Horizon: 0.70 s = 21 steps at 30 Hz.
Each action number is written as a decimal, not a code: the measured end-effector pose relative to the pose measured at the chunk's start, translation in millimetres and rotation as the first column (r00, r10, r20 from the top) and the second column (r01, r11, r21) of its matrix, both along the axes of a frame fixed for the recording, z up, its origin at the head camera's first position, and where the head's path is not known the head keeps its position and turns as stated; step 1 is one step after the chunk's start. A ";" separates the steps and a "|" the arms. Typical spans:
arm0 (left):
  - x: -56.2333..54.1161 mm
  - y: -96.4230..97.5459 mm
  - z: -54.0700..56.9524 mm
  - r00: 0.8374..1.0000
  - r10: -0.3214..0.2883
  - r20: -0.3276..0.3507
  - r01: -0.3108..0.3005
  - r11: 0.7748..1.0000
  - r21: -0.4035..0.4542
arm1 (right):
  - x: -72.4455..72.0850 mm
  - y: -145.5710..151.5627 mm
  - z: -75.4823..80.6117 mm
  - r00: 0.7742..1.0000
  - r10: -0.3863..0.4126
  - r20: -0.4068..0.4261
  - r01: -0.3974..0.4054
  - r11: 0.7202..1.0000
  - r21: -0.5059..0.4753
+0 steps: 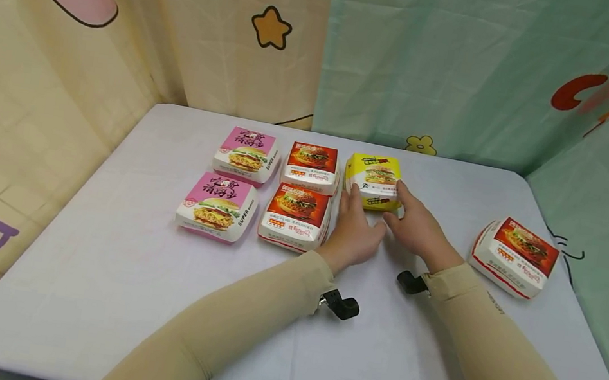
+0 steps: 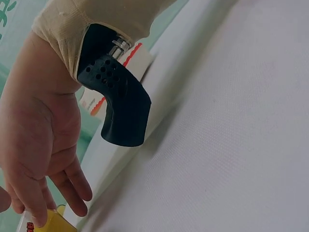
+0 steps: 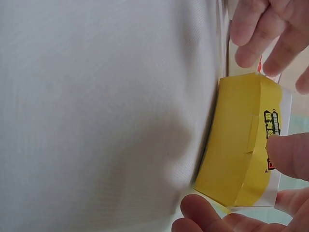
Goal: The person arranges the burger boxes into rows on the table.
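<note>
A yellow and white burger box (image 1: 375,173) lies at the back of the table, to the right of a block of red and pink ones. My left hand (image 1: 353,236) is at its front left corner, fingers mostly straight, beside the front red burger box (image 1: 296,218). In the left wrist view, one of that hand's fingers overlaps the yellow box (image 2: 57,224). Around the front right corner, my right hand (image 1: 422,227) has its index finger along the side and its thumb near the front. The right wrist view shows the yellow front (image 3: 231,140) between both hands.
Behind the front red box sits another red one (image 1: 312,168). To their left lie two pink burger boxes, one at the back (image 1: 248,155) and one in front (image 1: 217,207). A separate red box (image 1: 516,255) rests near the right edge. Curtains (image 1: 435,52) hang behind the table (image 1: 112,267).
</note>
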State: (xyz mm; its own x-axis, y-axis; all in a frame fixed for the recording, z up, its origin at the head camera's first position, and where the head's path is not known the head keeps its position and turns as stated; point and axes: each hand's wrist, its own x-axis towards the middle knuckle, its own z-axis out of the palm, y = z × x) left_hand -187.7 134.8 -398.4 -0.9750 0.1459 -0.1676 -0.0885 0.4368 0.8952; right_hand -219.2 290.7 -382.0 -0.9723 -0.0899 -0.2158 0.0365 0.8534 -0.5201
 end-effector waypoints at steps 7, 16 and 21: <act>6.8 -1.8 2.8 0.998 -0.052 -0.027 0.053 0.999 0.013 | 0.0 1.5 -2.4 1.000 0.000 -0.003 0.000 1.000 -0.013; 12.1 1.2 2.9 0.997 -0.064 -0.033 0.064 0.998 0.010 | 0.2 1.1 -3.1 1.000 0.012 -0.010 -0.012 1.000 -0.014; 14.6 1.5 4.2 0.997 -0.072 -0.027 0.072 0.997 -0.001 | 0.1 0.9 -2.6 1.000 0.021 -0.014 -0.022 1.000 -0.017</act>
